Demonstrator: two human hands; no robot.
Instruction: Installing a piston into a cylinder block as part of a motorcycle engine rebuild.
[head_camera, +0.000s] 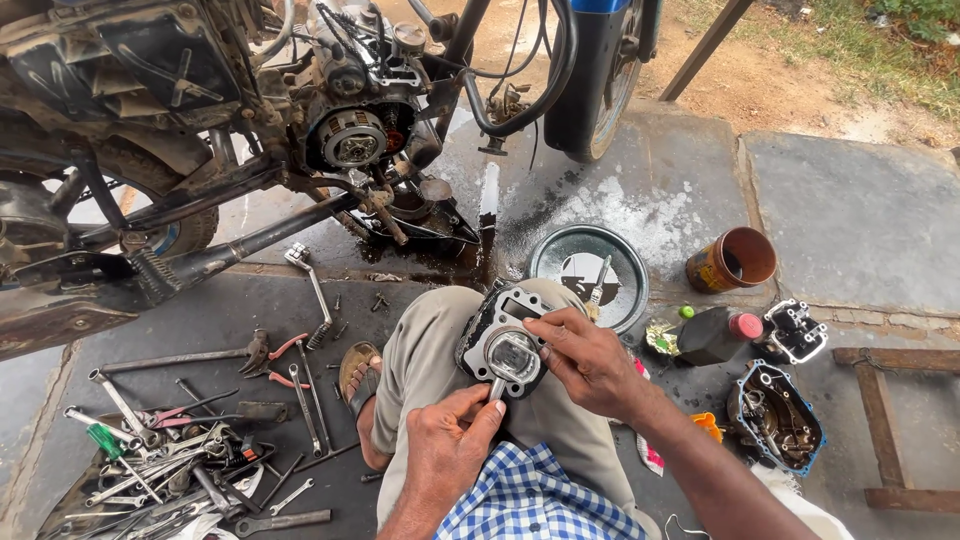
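- Cylinder block (505, 343) sits centre frame, propped on the person's knee (440, 330), bore facing up at the camera. My read: the knee serves as a work rest so the bore stays in view.
- Looks: dark, grimy finned casting, pale gasket face round the bore, shiny liner inside, small bolt holes at the corners.
- Right hand (590, 360) clamps the block's right edge, fingers curled shut over the top rim, thumb along the face. Probably steadying it against the tool push.
- Left hand (450, 440) pinches a thin metal tool (496, 386), fingers closed tight on it, tip at the lower lip of the bore. Can't tell the tool type; most of it is hidden in the grip.
- Right of centre: round steel bowl (588, 272) with dark liquid and a small brush in it, on the slab near the block.
- Further right: brown can (733, 260), dark bottle (716, 335) with red cap, cylinder head (795, 331), open engine cover (777, 418).
- Lower left: spanners, pliers and screwdrivers (180, 450) spread on the floor, close to the left side, likely for quick reach.
- Top of frame: motorcycle (330, 110) with its clutch side open, oil pooled on the floor beneath it.
- Sandalled foot (360, 375) tucked beside the tools; checked shirt at the bottom edge.
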